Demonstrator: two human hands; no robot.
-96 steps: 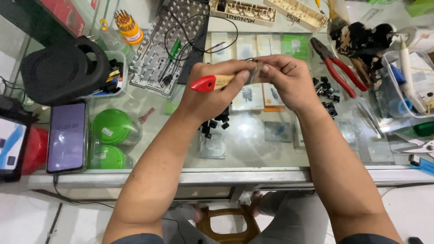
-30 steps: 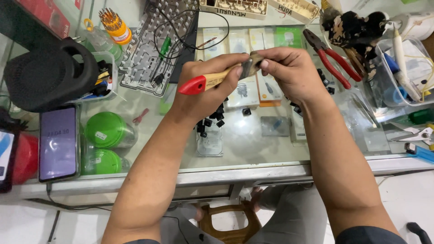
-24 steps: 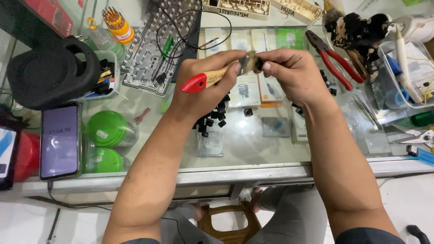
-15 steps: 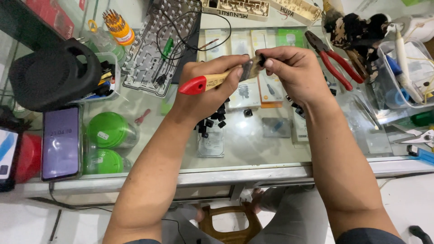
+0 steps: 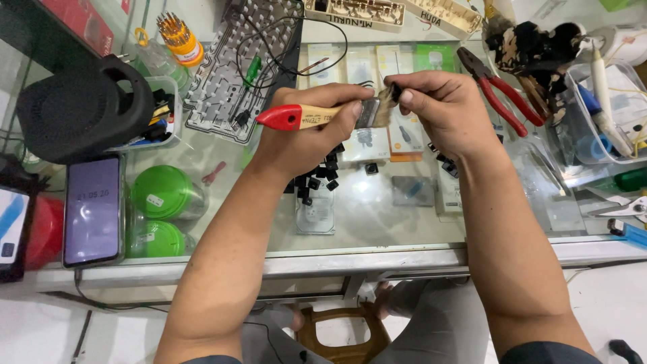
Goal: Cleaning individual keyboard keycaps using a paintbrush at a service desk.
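Observation:
My left hand grips a small paintbrush with a red-tipped wooden handle, held level above the glass counter. Its bristles point right and touch a small dark keycap pinched between the thumb and fingers of my right hand. Several loose black keycaps lie on the glass just below my left hand.
A stripped keyboard plate with wires lies at the back. Red-handled pliers sit to the right, beside a clear plastic bin. A black speaker, a phone and green lids are at the left. The counter edge runs near me.
Both hands have stayed together over the counter, shifting slightly as the brush bristles work against the keycap. The view has drifted a little.

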